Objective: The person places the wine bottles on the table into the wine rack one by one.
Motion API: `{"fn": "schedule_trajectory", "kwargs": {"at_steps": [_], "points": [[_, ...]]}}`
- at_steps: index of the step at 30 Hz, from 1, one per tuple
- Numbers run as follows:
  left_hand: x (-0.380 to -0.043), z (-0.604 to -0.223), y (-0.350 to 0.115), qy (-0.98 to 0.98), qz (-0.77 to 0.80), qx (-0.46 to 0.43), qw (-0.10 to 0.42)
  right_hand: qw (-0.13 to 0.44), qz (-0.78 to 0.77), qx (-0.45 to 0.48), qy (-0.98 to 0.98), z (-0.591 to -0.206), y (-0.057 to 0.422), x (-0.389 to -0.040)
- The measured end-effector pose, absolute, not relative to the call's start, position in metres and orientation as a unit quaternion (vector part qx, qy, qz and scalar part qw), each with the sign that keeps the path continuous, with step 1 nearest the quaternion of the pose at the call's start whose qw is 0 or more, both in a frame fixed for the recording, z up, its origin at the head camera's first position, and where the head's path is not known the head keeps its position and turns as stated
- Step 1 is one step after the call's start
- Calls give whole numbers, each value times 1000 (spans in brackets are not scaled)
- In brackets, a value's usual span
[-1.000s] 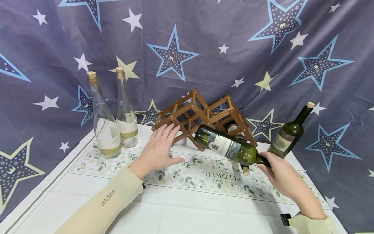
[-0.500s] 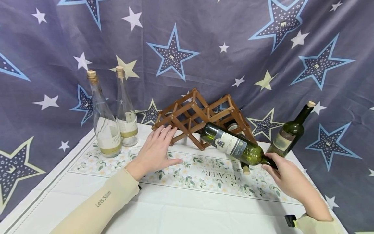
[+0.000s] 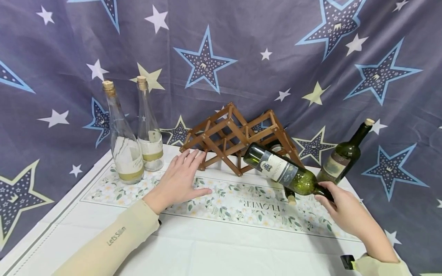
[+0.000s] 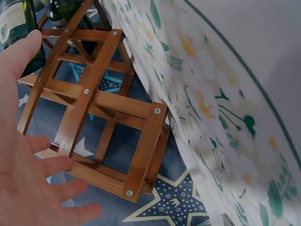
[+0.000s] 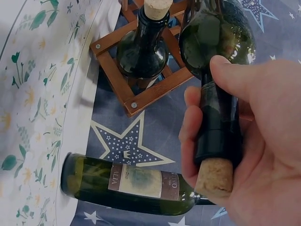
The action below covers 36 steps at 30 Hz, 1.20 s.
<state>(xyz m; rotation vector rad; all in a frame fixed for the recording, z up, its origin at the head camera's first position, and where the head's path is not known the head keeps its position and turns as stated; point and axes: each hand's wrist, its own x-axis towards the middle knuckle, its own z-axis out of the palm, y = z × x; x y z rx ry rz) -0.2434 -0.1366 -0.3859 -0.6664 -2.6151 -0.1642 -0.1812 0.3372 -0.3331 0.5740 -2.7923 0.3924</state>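
Note:
In the head view my right hand (image 3: 348, 211) grips a green wine bottle (image 3: 276, 168) by its neck, the bottle tilted with its base up to the left. The right wrist view shows fingers wrapped round that neck, below a cork (image 5: 215, 177). Behind the bottle stands a folding wooden wine rack (image 3: 229, 134). Another corked bottle (image 5: 142, 52) lies in the rack's end opening. My left hand (image 3: 177, 180) is spread with straight fingers in front of the rack's left side; whether it touches the wood is unclear.
Two clear corked bottles, one in front (image 3: 127, 157) and one behind (image 3: 150, 145), stand at the left. A dark green bottle (image 3: 340, 161) stands upright at the right, near my right hand. A floral runner (image 3: 221, 203) covers the table before a star-patterned curtain (image 3: 241, 46).
My right hand has moved right and slightly down with the wine bottle, its base shifting right along the rack's front. My left hand has drawn slightly left, away from the rack.

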Motion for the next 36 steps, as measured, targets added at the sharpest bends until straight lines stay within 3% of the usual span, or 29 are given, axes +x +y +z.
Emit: {"fn": "schedule_trajectory", "kwargs": {"at_steps": [7,36], "points": [[-242,-390,-141,-941,-60,-248,224,105,141,178,-968,-333,341,-181],[-235,-398,-152,-939,-55,-255,226,88,166,105,-977,-332,340,-176]]}}
